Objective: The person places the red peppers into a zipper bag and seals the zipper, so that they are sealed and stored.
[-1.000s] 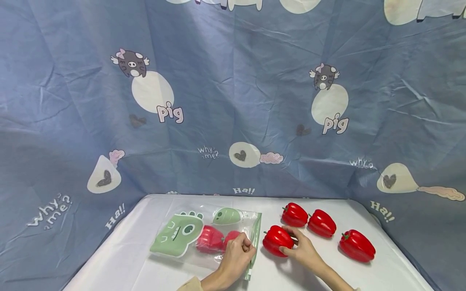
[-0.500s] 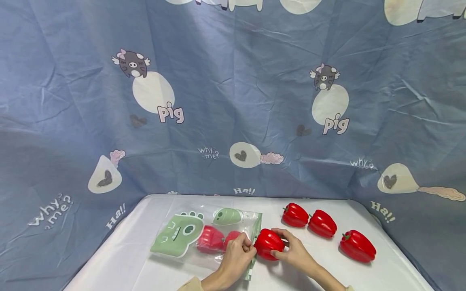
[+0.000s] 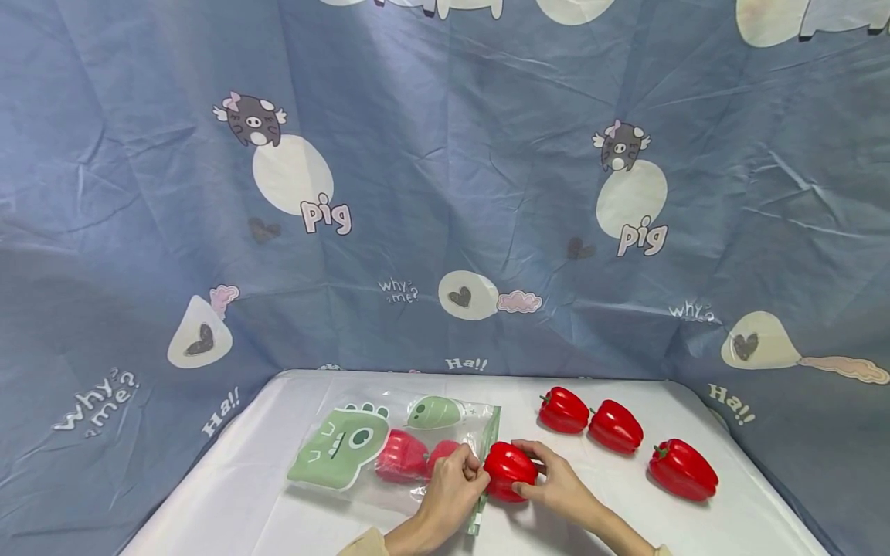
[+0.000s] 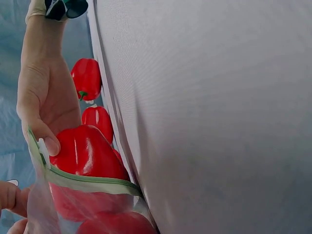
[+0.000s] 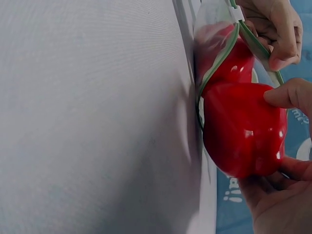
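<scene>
A clear zip bag point(image 3: 341, 452) with a green monster print lies on the table, its green-edged mouth toward the right. Two red bell peppers point(image 3: 401, 455) show through the plastic. My left hand point(image 3: 448, 488) pinches the upper lip of the mouth, holding it raised. Between thumb and fingers, my right hand point(image 3: 559, 483) grips another red bell pepper point(image 3: 511, 472) right at the opening. In the right wrist view the mouth gapes around the near end of this pepper point(image 5: 243, 129), just behind a bagged one point(image 5: 239, 63). A white slider point(image 5: 236, 13) sits at the zip's end.
Three more red bell peppers lie to the right: one at the back point(image 3: 563, 410), one beside it point(image 3: 615, 427), one farther right point(image 3: 683, 469). The white-covered table point(image 3: 598, 533) ends at a blue printed curtain point(image 3: 389, 232).
My right hand has carried the gripped pepper leftward from beside the bag to its mouth, where its leading end now goes behind my left fingers. My left hand and the bag have stayed put.
</scene>
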Motion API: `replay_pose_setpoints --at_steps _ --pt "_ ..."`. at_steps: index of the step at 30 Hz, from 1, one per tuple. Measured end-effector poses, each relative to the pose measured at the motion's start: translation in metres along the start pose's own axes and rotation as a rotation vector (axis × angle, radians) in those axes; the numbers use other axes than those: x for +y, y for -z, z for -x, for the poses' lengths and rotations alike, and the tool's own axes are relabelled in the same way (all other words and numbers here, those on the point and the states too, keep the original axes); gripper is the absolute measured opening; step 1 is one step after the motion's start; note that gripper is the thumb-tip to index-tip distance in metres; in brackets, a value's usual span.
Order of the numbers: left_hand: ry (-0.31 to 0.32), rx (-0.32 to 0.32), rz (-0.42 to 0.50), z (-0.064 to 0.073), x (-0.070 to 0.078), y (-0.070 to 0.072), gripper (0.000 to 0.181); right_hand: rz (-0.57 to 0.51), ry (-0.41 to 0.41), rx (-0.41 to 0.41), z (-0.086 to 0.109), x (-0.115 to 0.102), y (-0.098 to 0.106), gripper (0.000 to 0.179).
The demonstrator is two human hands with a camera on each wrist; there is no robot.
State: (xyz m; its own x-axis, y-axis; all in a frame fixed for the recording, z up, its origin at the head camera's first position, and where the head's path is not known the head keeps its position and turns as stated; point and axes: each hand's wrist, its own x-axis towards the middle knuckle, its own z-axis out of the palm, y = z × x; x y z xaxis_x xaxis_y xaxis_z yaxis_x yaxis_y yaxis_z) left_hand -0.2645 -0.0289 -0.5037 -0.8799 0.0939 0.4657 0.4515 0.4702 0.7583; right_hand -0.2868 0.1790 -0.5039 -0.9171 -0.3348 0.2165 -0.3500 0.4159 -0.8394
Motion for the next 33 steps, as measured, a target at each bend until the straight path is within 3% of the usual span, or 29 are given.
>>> replay_pose_setpoints --at_steps 14,25,33 --pt "0.003 -0.007 0.010 -0.001 0.002 0.001 0.013 0.012 0.024 -0.029 -0.006 0.010 -0.005 0.062" --pt "-0.018 0.011 0.002 -0.001 0.001 0.000 0.013 0.069 0.089 -0.108 -0.007 0.009 -0.005 0.062" --pt "0.000 -0.001 0.006 0.000 0.002 0.001 0.013 -0.009 0.029 -0.103 -0.008 0.009 -0.009 0.060"
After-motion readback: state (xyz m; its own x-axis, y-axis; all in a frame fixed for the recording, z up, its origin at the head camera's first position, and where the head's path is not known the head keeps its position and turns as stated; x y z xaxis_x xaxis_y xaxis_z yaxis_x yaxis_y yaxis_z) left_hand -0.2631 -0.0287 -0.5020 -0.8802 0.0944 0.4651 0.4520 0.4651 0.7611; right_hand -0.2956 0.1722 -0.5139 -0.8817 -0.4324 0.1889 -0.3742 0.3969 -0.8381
